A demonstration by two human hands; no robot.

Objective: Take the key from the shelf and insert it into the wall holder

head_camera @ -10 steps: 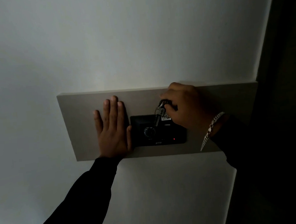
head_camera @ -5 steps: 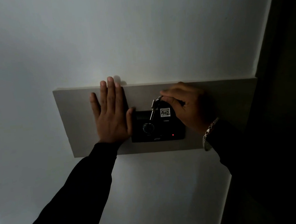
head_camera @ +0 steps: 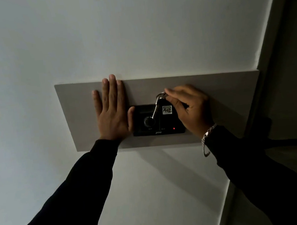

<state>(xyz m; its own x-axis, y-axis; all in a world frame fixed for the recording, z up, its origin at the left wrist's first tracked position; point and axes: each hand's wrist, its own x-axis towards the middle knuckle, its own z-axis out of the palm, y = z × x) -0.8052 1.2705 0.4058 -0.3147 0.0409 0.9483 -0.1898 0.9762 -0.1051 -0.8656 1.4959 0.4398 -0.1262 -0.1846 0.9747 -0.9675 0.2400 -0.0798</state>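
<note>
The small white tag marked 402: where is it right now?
In the head view, the white tag marked 402 sits right of centre, over the black wall holder, between the hanging silver key and the right hand.

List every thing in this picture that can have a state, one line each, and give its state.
Key: hanging from its ring, tip over the dial.
Wall holder: mounted on the panel, red light on.
Left hand: open, flat on the panel.
Right hand: pinching the key ring.
</note>
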